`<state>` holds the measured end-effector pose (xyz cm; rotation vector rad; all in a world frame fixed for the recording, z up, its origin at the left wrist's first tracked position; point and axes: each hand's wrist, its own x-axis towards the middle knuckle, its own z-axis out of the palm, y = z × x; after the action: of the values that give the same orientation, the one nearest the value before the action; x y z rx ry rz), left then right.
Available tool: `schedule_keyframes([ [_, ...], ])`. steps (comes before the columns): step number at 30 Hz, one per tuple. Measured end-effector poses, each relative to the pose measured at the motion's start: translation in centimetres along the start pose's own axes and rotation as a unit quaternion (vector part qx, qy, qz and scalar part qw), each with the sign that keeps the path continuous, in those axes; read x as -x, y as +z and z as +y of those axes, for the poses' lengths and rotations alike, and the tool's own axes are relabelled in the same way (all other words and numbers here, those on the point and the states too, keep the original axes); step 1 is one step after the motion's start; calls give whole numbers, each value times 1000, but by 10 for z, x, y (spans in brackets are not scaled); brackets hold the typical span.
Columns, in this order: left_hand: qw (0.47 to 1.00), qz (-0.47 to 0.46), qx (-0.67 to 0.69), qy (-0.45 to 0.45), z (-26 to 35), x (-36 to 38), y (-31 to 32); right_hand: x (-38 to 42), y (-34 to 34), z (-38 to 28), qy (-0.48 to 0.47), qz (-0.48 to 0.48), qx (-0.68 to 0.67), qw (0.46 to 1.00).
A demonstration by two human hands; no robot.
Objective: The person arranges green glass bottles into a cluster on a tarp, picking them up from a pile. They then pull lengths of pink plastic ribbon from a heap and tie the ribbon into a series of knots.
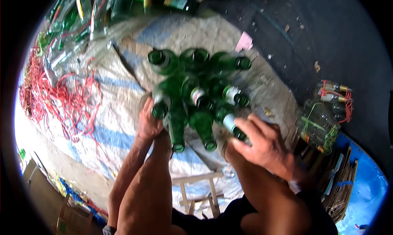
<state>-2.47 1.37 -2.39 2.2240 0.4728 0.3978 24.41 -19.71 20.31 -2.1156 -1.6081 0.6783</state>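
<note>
Several green glass bottles stand packed together between my feet, their necks fanning outward. My right hand (pixel 262 141) has its thumb and fingers around the neck of a green bottle (pixel 231 123) with a pale neck label, at the cluster's near right. On the other side, my left hand (pixel 149 122) lies against the outer left bottle (pixel 160 106), its visible fingers stretched forward and partly hidden. Two more green bottles (pixel 177 126) lean toward me at the front. White labels show on the necks of some middle bottles (pixel 199 96).
A worn, blue-striped sheet (pixel 118 132) covers the ground. Tangled red twine (pixel 69 106) lies left, near loose bottles (pixel 98 14) at the back. Tied clear bottles (pixel 319 124), flattened cardboard (pixel 342 186) and a blue surface (pixel 366 173) are at right. A wooden stool (pixel 198 177) is below me.
</note>
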Motion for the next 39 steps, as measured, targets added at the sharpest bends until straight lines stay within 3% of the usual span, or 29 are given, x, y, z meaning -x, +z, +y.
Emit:
schedule_keyframes([
  [4, 989, 3, 82, -126, 1, 4, 6, 2, -4, 1, 6, -20, 4, 1000],
  [9, 989, 6, 91, -114, -1, 0, 6, -2, -23, 4, 13, -93, -36, 995],
  [14, 983, 23, 118, -137, 15, -7, 3, -7, -32, 19, 4, -102, -99, 990],
  [19, 982, 9, 127, -140, 13, -6, 0, -21, -62, 50, 119, -189, -272, 936],
  [23, 989, -9, 88, -119, 11, -7, -3, -49, -71, 87, 184, -37, -226, 956],
  [25, 995, -23, 48, -87, 5, -6, -2, -70, -62, 123, 171, 78, -228, 955],
  [28, 994, -19, 68, -81, 10, -10, -8, -119, -62, 164, 160, 186, -134, 960],
  [30, 995, -27, 59, -72, 9, -10, -8, -154, -60, 188, 157, 239, -145, 947],
  [31, 995, -29, 57, -76, 6, -7, -5, -173, -64, 197, 177, 230, -129, 948],
  [33, 995, -31, 52, -84, -1, -3, -1, -210, -63, 214, 90, 282, -17, 955],
  [37, 997, -21, 49, -48, 6, -14, -8, -284, -79, 223, 60, 283, 103, 952],
  [39, 993, -10, 84, -81, 10, -16, -7, -315, -85, 225, 47, 298, 132, 944],
])
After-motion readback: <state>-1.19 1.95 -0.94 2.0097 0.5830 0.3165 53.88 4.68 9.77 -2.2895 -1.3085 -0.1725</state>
